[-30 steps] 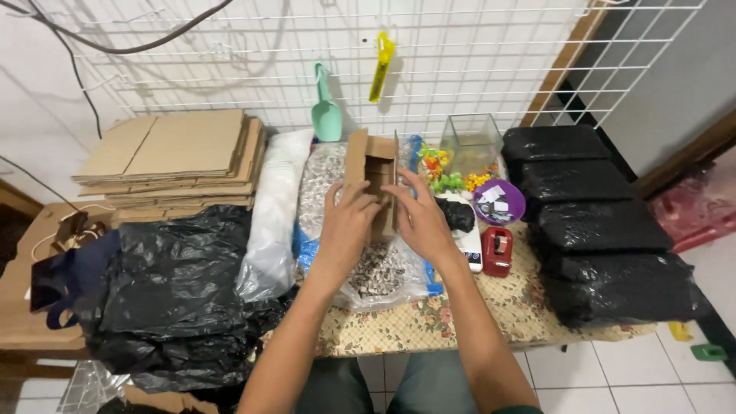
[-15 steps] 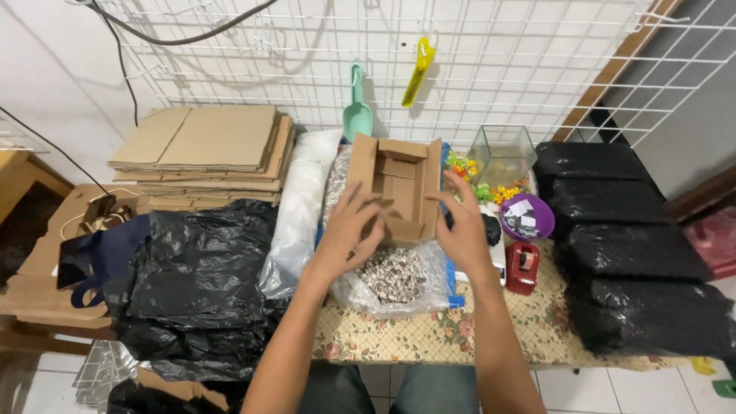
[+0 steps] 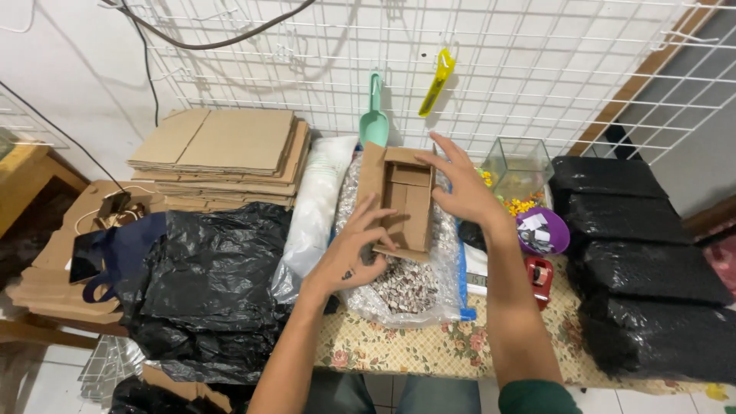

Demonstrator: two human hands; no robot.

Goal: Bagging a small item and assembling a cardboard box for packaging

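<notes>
The small cardboard box (image 3: 404,201) is plain brown, as is the stack of flat cardboard sheets (image 3: 226,153). The tabletop (image 3: 429,349) carries a cream cloth with a pink-and-green floral print. The bags (image 3: 215,284) are glossy black. The scoop (image 3: 374,115) is mint green, the clip (image 3: 436,83) yellow, the bowl (image 3: 543,231) purple, and the wire grid (image 3: 537,69) white.

Backed by a white wall (image 3: 69,61) hung with a white wire grid (image 3: 537,69), fronted by a table (image 3: 429,349) under a floral cloth, flanked left by a wooden shelf (image 3: 19,180), floored below in pale tile (image 3: 46,387).
</notes>
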